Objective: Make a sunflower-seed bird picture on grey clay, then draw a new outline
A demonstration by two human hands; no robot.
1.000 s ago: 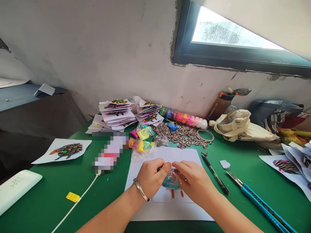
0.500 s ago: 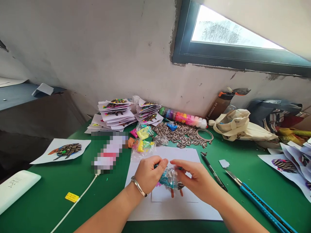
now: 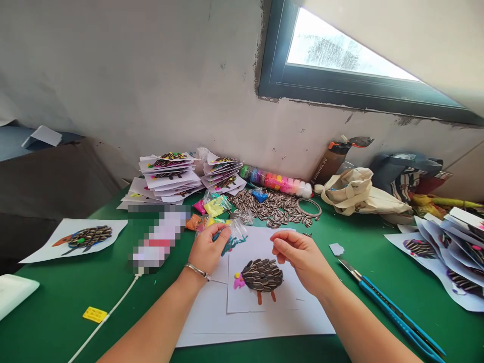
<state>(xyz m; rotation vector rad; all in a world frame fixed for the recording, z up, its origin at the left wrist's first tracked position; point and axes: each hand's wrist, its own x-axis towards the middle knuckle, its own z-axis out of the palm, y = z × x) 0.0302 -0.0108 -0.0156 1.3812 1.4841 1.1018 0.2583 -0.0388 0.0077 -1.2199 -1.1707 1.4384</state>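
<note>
My left hand [image 3: 206,252] is closed on a small clear bag of teal modelling clay [image 3: 235,244], held over the back left of the white sheets. To its right, my right hand [image 3: 300,257] hangs above the paper with thumb and fingers pinched together; whatever may be between them is too small to make out. Below and between the hands lies a white card [image 3: 242,301] bearing an animal made of sunflower seeds [image 3: 263,275], with a pink clay head, a yellow dot and two brown legs. Larger white paper [image 3: 212,325] lies under the card.
Striped sunflower seeds [image 3: 260,206] are heaped at the back beside a tube of coloured clays [image 3: 278,182]. Stacks of seed pictures [image 3: 170,176] stand back left. A blue utility knife [image 3: 397,312] lies at right with its blade out. A white cable [image 3: 117,310] crosses the left.
My hands have moved apart. The left carried the teal clay bag up and left, the right drew away from it, and the seed animal is now uncovered. The view has shifted slightly right.
</note>
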